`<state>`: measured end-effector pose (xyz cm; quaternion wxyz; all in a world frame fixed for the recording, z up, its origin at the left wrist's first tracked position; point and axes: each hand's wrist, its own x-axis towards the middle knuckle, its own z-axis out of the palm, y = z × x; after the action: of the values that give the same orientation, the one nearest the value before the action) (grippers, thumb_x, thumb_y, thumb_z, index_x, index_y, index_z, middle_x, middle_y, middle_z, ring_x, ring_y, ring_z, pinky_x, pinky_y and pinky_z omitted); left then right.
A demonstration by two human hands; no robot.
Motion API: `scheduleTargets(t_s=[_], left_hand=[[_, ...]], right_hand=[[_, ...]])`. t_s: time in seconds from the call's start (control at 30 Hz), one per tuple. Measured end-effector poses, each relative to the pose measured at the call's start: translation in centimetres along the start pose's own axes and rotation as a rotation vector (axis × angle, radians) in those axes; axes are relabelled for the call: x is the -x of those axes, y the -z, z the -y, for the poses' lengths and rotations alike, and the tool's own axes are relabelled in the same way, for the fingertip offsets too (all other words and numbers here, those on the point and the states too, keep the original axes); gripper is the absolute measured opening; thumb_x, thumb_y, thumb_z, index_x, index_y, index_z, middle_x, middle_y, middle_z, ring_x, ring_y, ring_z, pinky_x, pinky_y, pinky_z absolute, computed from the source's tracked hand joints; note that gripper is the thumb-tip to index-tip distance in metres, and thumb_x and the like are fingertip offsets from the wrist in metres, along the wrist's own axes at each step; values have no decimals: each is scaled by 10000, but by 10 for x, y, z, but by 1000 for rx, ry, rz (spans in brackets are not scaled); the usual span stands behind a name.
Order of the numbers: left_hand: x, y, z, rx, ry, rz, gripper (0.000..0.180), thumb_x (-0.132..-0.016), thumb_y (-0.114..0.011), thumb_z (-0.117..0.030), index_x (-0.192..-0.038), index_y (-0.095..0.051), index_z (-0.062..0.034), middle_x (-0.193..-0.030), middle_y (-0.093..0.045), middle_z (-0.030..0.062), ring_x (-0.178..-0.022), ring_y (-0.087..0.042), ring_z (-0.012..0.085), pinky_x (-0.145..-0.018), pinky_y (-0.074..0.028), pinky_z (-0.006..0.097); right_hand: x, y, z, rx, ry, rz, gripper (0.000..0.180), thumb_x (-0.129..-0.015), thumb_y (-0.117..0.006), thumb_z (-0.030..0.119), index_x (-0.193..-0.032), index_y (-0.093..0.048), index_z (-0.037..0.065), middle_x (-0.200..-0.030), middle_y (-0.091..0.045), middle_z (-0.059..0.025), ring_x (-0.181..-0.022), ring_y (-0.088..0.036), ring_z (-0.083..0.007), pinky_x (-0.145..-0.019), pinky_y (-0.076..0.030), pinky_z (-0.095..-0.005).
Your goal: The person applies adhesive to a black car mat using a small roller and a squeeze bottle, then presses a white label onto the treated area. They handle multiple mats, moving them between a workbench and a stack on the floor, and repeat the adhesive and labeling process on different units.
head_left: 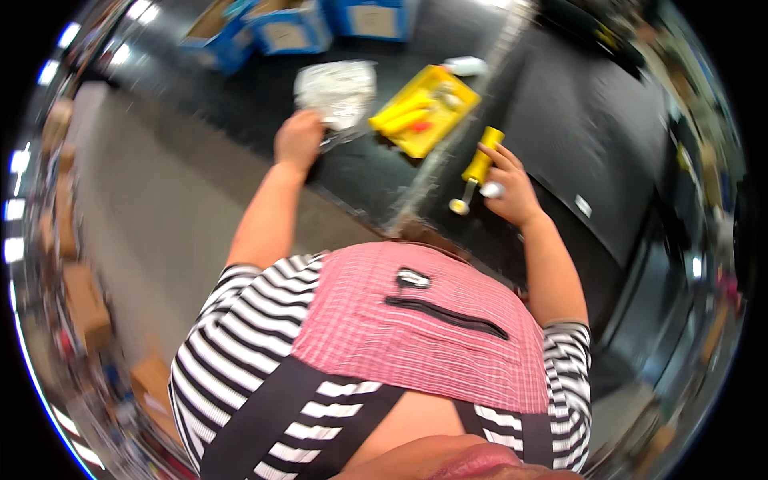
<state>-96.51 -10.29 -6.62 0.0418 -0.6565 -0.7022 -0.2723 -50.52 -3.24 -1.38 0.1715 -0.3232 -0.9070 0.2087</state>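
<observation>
A person in a black-and-white striped shirt and a pink checked apron [416,328] works at a dark worktop [560,112], seen from above. The right hand [512,192] is closed around a yellow cylindrical tool [478,166], fingers wrapped about its lower half; the yellow body sticks out of the grip toward 11 o'clock, while a thin metal stem with a small round end [459,206] pokes out toward 8 o'clock. A small white piece [492,190] sits against the fingers just below the yellow body; whether it is held or part of the tool cannot be told.

The left hand [298,140] is curled shut on the lower corner of a clear plastic bag [336,92] filled with pale small parts; the bag lies on the worktop and spreads away from the fist toward 1 o'clock.

Between the two hands, at about 12 o'clock from the apron, a yellow tray [460,100] rests on the worktop, with more yellow cylinders [400,112] lying in it. It sits just beside the bag and near the held tool. At the far edge, around 11 o'clock, stand blue boxes [288,32].
</observation>
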Motion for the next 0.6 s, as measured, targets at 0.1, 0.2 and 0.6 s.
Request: scheduleTargets(t_s=[0.1,0.2,0.6], left_hand=[[-30,16,12,152,43,-116,82,-869,-707,-144,-872,-711,-62,-849,-677,126,-801,-674,288,-718,-530,382],[-77,34,32,627,435,59,158,-942,-726,-176,-911,-735,-21,-798,-664,13,-708,-552,112,-647,-453,271],[-138,89,-145,1694,109,162,164,-1003,-664,-97,-1111,-679,25,-950,-648,61,-817,-570,135,-751,-471,262]], right_hand=[[19,-1,8,-222,-133,-283,169,-669,-699,25,-831,-672,65,-1471,-575,-150,-1406,-466,-405,-1143,-401,-439],[67,5,29,-511,-335,-463,167,-699,-721,37,-854,-689,92,-1447,-600,-137,-1331,-542,-335,-1097,-433,-401],[261,10,73,-1187,-582,-980,195,-946,-648,3,-1134,-622,46,-1271,-645,-159,-1162,-653,-269,-1000,-546,-414]])
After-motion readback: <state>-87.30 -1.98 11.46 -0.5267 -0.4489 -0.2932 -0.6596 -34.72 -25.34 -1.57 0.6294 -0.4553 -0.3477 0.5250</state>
